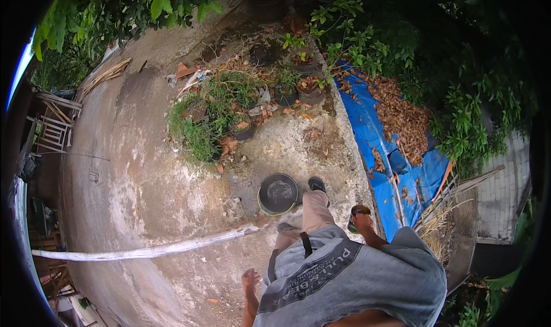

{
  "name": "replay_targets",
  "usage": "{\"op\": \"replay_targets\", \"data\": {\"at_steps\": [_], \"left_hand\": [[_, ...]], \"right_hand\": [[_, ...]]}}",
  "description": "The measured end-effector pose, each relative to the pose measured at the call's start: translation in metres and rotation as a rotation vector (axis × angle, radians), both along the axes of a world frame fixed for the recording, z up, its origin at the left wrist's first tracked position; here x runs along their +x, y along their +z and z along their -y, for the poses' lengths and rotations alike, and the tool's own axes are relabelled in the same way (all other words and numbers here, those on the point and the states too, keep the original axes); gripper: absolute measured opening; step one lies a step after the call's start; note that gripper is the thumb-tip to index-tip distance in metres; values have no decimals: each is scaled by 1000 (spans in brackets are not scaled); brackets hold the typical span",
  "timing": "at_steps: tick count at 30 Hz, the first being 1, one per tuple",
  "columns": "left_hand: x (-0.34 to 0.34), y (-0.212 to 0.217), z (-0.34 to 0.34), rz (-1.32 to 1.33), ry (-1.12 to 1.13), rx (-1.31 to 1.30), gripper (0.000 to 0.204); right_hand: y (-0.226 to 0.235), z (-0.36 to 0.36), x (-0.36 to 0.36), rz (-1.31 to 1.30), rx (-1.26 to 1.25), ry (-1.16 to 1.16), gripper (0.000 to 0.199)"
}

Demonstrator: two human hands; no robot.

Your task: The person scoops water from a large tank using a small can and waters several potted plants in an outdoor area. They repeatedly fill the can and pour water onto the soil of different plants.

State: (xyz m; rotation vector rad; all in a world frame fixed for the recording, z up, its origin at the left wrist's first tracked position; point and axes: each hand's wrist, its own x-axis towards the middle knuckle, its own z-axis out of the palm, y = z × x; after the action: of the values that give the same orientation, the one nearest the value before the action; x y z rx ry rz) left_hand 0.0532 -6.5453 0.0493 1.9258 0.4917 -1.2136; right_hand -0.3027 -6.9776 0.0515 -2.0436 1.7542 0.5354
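Note:
My right hand (363, 220), at my right side, is closed round a small dark and green container (352, 227). The container's brownish top shows above the fingers; its exact kind is too small to make out. On my left, my left hand (251, 280) hangs over the concrete with nothing in it, its fingers loosely apart. A round black bucket (278, 194) stands on the ground just ahead of my legs, beside my dark shoe (316, 183). It seems to hold dark water, and neither hand touches it.
A pale bamboo pole (155, 252) lies across the concrete (132, 195) on the left. Potted plants and weeds (209, 106) stand ahead. On the right, a low edge borders a blue tarp (367, 137) bearing dry leaves (399, 114). Leafy branches (468, 117) hang at the far right.

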Motion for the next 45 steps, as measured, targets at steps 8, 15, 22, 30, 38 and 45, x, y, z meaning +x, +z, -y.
{"op": "replay_targets", "data": {"at_steps": [8,15,22,30,38,45], "left_hand": [[71,19,79,130,-65,-73,42],[72,8,142,116,-96,-48,46],[30,46,219,94,116,-37,40],[-26,-39,203,152,214,-90,35],[-10,33,239,175,212,-20,35],[19,24,199,208,154,-85,36]], "right_hand": [[-19,-48,-23,-109,394,-89,43],[-45,75,38,-65,541,180,45],[139,541,352,412,16,417,42],[385,738,533,-97,-169,511,65],[156,633,407,272,49,353,45],[-11,354,118,127,127,238,46]]}}
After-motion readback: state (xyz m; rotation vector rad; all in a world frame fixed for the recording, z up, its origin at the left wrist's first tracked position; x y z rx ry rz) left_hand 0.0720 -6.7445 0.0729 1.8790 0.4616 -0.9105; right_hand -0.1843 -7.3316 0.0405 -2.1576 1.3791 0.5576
